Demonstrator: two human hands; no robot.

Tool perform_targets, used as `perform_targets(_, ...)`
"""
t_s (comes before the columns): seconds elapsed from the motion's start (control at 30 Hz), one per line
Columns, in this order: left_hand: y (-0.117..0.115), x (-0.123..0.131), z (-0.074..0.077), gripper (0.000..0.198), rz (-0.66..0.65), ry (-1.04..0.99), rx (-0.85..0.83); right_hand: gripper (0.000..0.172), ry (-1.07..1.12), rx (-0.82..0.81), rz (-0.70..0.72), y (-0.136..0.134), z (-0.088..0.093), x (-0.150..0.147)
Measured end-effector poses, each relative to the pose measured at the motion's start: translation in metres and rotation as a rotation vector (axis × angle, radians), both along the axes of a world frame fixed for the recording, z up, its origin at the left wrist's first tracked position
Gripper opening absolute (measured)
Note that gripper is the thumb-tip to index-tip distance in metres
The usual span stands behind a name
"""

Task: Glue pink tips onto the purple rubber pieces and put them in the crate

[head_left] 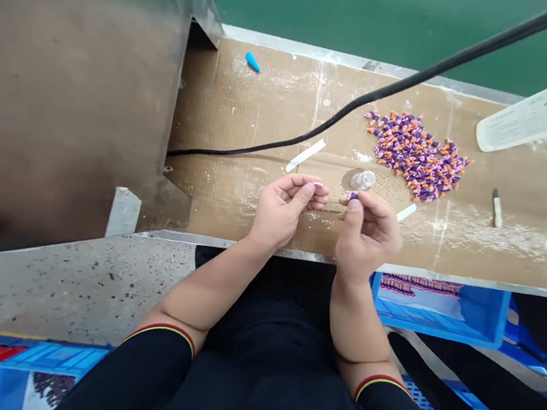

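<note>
Cardboard-covered counter [243, 127]: R hand [368, 234] fingers pinch small purple plastic piece [352, 196]; L hand [280, 209] fingers pinched shut, contents unclear. Small clear vial [365, 179] just beyond. Looks mid-handling; next move likely needs steady grip.

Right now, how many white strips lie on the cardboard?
2: one flat white strip near the black cable, beyond the left hand; the other beside the right hand, which pinches a purple piece. Hands may hide more.

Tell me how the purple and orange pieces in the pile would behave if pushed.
The purple and orange pieces lie loose and tiny on the cardboard, so they would probably scatter, not slide together. The right hand pinches one with fingertips, so each seems light.
</note>
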State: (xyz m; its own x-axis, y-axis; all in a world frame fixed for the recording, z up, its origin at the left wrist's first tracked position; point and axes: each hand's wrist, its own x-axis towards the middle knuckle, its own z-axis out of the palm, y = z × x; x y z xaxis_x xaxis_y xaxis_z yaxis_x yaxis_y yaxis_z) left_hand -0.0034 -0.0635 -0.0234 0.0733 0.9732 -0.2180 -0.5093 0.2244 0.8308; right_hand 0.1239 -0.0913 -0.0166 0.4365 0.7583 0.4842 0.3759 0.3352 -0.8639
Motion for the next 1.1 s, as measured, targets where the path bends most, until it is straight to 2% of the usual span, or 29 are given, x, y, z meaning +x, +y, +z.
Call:
perform_targets(0.13,0.002,-0.004,0.0,0.048,-0.027,-0.071,-0.044,0.006,0.033,0.049,-0.003,-0.004,-0.005,-0.024)
perform_targets(0.23,0.003,-0.007,-0.001,0.043,-0.049,-0.095,-0.047,0.005,-0.038,0.116,-0.004,-0.001,-0.006,-0.027)
perform_targets(0.37,0.003,-0.009,-0.005,0.04,-0.034,-0.073,-0.001,0.007,-0.129,0.089,-0.051,0.002,-0.01,-0.028)
perform_targets(0.5,0.001,-0.01,-0.008,0.039,-0.034,-0.057,0.008,0.008,-0.124,0.098,-0.032,0.002,-0.011,-0.028)
perform_targets(0.77,0.0,-0.006,0.005,0.033,0.005,-0.104,-0.017,0.007,-0.138,0.166,-0.024,0.006,-0.011,-0.025)
perform_targets(0.87,0.0,-0.005,0.007,0.028,0.002,-0.126,0.03,0.009,-0.131,0.175,-0.006,0.007,-0.012,-0.024)
perform_targets(0.97,0.0,-0.004,0.005,0.026,0.023,-0.069,0.085,0.013,-0.156,0.192,-0.005,0.007,-0.011,-0.023)
perform_targets(1.1,-0.001,-0.004,-0.001,0.029,0.105,0.104,0.18,0.015,-0.265,0.214,-0.059,0.005,-0.01,-0.023)
